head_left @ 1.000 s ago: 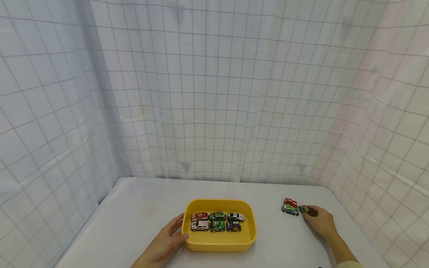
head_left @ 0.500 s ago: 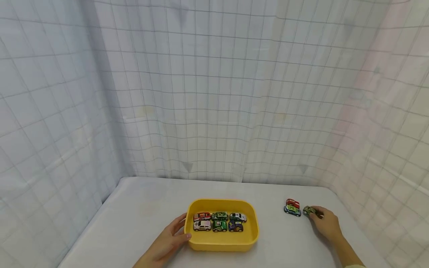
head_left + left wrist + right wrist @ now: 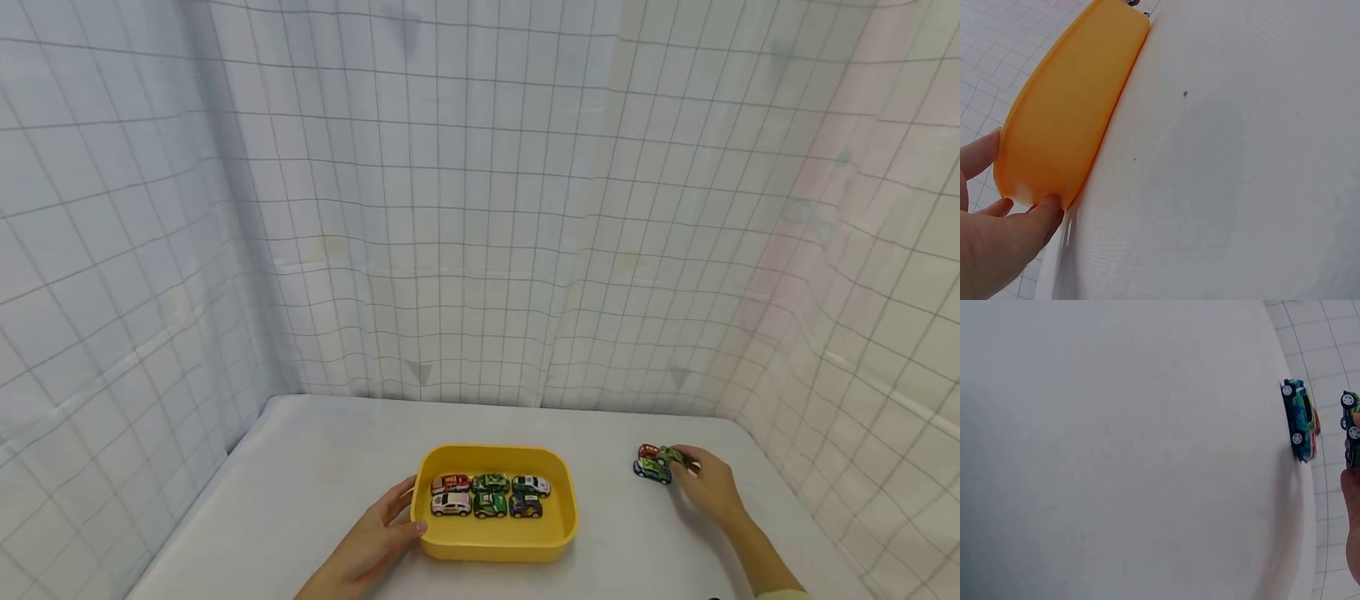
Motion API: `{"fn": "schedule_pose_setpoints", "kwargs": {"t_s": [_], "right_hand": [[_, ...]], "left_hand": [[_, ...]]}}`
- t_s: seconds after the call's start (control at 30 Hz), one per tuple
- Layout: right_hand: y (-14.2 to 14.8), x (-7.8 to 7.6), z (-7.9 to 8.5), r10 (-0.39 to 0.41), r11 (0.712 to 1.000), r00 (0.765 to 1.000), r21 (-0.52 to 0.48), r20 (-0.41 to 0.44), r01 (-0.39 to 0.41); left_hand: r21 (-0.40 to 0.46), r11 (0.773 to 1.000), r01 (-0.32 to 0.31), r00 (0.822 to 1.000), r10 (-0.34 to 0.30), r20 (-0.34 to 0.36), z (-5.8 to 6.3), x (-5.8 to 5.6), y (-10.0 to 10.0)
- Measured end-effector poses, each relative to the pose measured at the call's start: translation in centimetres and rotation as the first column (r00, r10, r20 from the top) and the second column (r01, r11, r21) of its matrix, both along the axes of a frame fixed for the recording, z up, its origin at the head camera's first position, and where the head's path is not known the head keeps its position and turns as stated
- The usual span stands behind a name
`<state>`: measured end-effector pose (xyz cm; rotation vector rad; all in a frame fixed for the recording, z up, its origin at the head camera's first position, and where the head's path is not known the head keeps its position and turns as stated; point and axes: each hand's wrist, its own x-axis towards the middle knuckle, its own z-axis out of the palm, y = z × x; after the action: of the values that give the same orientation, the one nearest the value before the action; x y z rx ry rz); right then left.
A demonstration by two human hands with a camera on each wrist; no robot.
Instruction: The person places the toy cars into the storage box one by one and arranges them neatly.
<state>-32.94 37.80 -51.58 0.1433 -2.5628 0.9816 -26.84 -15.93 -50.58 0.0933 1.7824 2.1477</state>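
My right hand [image 3: 708,486] pinches a green camouflage toy car [image 3: 670,455], raised beside two other toy cars. Of these, a blue-and-green toy car [image 3: 652,470] stands in front and a red toy car [image 3: 647,452] just behind it, partly covered in the head view by the camouflage one. The right wrist view shows the wheels of the held car [image 3: 1352,432] at the frame's edge, apart from the table. My left hand [image 3: 381,535] grips the left end of a yellow tray [image 3: 495,552], thumb at the near corner and fingers along the outer wall.
Inside the tray, several toy cars stand in two rows, among them a white toy car [image 3: 451,503] and a green toy car [image 3: 490,504]. White table cloth [image 3: 607,533] lies around the tray. Gridded curtains [image 3: 480,208] hang behind and at both sides.
My right hand first drew the camouflage car rightward from the other two, then lifted it and brought it back left over them. My left hand keeps its place on the tray.
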Motion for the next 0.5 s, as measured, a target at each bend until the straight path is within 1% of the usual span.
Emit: {"fn": "schedule_pose_setpoints", "kwargs": {"t_s": [0.17,0.3,0.5], "right_hand": [[-1.3,-0.1,0.6,0.059,0.998,0.998,0.002,-0.039,-0.059],[-2.0,-0.2,0.7,0.087,0.996,0.995,0.021,-0.055,-0.086],[-2.5,-0.5,0.5,0.105,0.994,0.991,0.035,-0.083,-0.102]], "left_hand": [[0.004,1.0,0.004,1.0,-0.004,0.003,-0.1,0.0,0.0],[0.001,1.0,0.008,1.0,-0.008,0.01,-0.1,0.0,0.1],[0.006,1.0,0.005,1.0,-0.005,0.007,0.0,0.0,0.1]]}}
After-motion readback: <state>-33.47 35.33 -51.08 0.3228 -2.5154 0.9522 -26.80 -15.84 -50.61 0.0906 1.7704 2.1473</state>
